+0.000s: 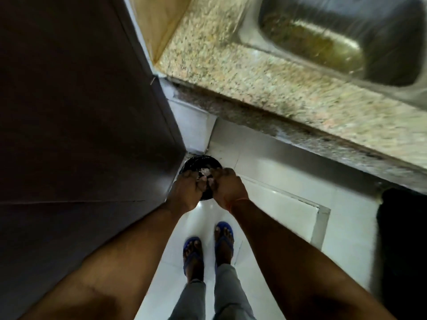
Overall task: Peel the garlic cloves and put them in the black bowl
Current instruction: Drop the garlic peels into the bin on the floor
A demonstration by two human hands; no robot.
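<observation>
Head view, looking steeply down. A speckled granite countertop (265, 72) ran across the upper right of the frame, with a stainless steel sink (342, 40) set into it at the top right. A dark brown cabinet panel (76, 112) filled the left side. White floor tiles (272, 197) occupied the centre and lower middle, and a dark mat (402, 245) lay at the right edge. At the lower centre stood the person's feet in blue flip-flops (209, 243), below grey trouser legs (212, 296).

Both forearms reached from the bottom corners towards the centre of the frame, where the hands met. The left hand (187, 191) and the right hand (227, 188) had their fingers curled inward around pale garlic peel (205, 175) pinched between them; whether a clove was inside could not be told. Directly beneath and behind the hands sat a round black container (198, 163) in the floor corner, with pale scraps visible inside it. A thin orange thread (235, 202) circled the right wrist.
</observation>
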